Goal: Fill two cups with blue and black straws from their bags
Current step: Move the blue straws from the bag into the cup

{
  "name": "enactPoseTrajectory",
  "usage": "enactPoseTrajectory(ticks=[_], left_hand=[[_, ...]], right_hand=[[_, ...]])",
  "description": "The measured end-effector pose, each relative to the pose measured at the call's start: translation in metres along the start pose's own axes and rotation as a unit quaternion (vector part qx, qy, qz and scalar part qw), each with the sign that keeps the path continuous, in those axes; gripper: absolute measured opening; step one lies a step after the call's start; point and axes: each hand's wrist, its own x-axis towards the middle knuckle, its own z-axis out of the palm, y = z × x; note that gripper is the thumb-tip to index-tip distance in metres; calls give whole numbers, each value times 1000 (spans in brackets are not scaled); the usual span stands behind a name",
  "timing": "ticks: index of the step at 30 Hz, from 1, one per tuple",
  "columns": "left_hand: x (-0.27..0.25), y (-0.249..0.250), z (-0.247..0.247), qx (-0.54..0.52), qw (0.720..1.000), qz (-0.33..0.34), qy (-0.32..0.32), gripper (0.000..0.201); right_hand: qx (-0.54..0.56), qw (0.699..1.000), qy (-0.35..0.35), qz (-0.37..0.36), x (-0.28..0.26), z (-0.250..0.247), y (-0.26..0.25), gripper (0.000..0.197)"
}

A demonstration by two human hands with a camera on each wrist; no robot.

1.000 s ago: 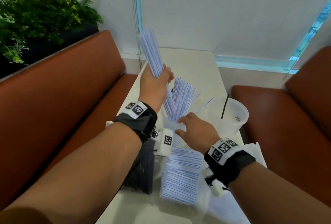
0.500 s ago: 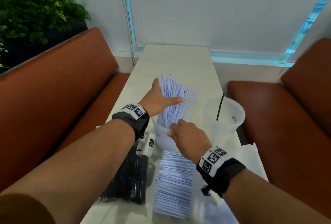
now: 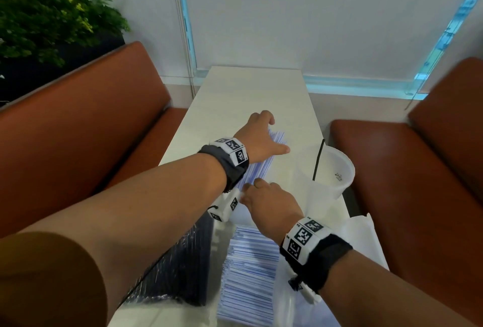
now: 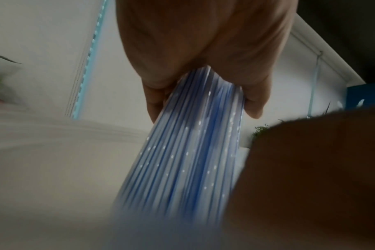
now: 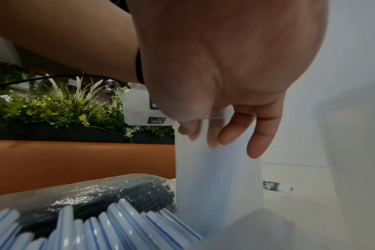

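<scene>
My left hand (image 3: 261,136) reaches forward over a bundle of blue-striped straws (image 3: 257,170) that leans away from me out of a translucent cup. In the left wrist view my left hand (image 4: 203,108) has fingers and thumb curled round the upper part of these blue straws (image 4: 188,160). My right hand (image 3: 264,198) pinches the near rim of that cup (image 5: 216,177), thumb inside and fingers outside. Both arms hide most of the cup in the head view. A second cup (image 3: 337,177) stands to the right with one black straw (image 3: 318,159) in it.
A clear bag of black straws (image 3: 180,274) lies under my left forearm, with a pile of blue straws (image 3: 251,274) beside it. A white plastic bag (image 3: 366,235) lies near the table's right edge. Brown benches (image 3: 91,130) flank the narrow table (image 3: 248,86).
My left hand has come down from holding a bundle high and now grips the straws leaning out of the cup. My right hand stays on the cup rim.
</scene>
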Motion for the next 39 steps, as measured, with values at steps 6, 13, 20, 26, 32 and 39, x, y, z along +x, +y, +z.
enactPoseTrajectory(ticks=[6, 13, 20, 26, 32, 39], left_hand=[[1, 7, 0, 7, 1000, 21, 1, 47], [5, -8, -16, -61, 996, 51, 49, 11], [-8, -44, -29, -97, 984, 70, 131, 15], [-7, -55, -32, -84, 989, 76, 99, 46], [-8, -59, -25, -21, 997, 59, 54, 78], [-10, -55, -40, -83, 991, 50, 89, 85]], right_hand=[[10, 1000, 7, 5, 2, 0, -1, 50], [41, 999, 32, 10, 1, 3, 0, 29], [43, 998, 51, 7, 1, 5, 0, 18], [32, 998, 54, 14, 3, 8, 1, 21], [39, 997, 63, 4, 2, 8, 2, 16], [31, 997, 72, -2, 5, 4, 2, 15]])
